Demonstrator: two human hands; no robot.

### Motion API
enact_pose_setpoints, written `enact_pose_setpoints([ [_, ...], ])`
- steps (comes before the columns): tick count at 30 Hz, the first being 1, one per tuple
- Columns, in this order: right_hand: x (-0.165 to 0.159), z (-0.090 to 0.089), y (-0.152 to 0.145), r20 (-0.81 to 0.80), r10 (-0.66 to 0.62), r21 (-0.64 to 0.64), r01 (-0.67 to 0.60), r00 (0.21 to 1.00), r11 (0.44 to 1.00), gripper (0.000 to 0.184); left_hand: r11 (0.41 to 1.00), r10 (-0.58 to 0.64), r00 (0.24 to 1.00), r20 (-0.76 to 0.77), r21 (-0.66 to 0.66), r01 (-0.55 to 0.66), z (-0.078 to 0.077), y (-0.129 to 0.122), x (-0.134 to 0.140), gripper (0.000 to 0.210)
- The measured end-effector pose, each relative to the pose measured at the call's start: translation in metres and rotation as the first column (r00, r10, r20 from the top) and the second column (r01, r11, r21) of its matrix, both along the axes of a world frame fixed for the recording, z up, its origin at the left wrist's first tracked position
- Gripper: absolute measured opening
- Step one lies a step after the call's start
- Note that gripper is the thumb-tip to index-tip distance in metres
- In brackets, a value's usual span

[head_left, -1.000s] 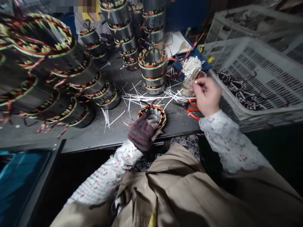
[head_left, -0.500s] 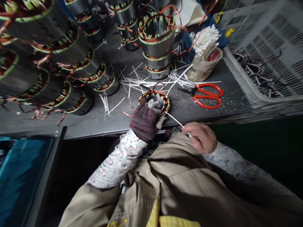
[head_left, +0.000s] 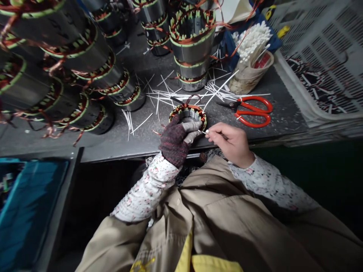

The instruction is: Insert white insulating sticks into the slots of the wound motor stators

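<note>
A dark, scuffed workbench spans the view, a blue bin below its left end. Tilted-looking stacks of copper-wound cores crowd the left side. Next, the person's gloved left hand lies over the near side of a small wound ring near the bench's front edge, its pale-tipped fingers bent across the opening; whether they grip cannot be told. Behind the ring, loose white strips lie scattered. The bare right hand pinches a thin white tie between thumb and finger at the ring's right side. Further right are red-handled scissors, a stained cup packed with white ties, and a pale crate.
</note>
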State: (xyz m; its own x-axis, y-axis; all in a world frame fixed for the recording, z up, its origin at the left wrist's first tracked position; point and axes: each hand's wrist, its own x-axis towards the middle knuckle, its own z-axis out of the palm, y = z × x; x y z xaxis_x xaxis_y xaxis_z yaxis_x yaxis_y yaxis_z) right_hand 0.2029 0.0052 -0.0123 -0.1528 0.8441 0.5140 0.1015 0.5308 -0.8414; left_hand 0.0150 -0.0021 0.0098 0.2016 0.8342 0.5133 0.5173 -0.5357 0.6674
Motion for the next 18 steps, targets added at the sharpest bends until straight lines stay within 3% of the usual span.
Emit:
enact_pose_setpoints([
  [5,-0.002,0.006,0.003,0.155,-0.046,0.107,0.029,0.987,0.994,0.024,1.000,0.001,0.996,-0.092,0.024,0.002,0.004,0.002,-0.004,0.014],
  [10,-0.009,-0.006,0.017,0.200,-0.070,0.053,0.061,0.977,0.997,0.022,0.996,-0.055,0.985,-0.162,0.066,0.067,0.005,0.005,-0.009,0.017],
  [13,-0.009,-0.001,0.014,0.213,-0.056,0.031,0.051,0.975,0.998,0.029,0.994,-0.063,0.970,-0.235,0.075,0.083,0.005,0.007,-0.011,0.017],
  [16,-0.003,0.016,0.006,0.264,0.056,0.021,-0.064,0.963,0.998,0.035,0.982,-0.008,0.945,-0.328,0.177,0.069,0.004,0.006,-0.010,0.019],
  [18,0.005,0.030,0.001,0.176,0.182,-0.029,-0.180,0.967,0.983,0.036,0.968,0.035,0.932,-0.361,0.245,0.059,0.004,0.005,-0.008,0.019],
])
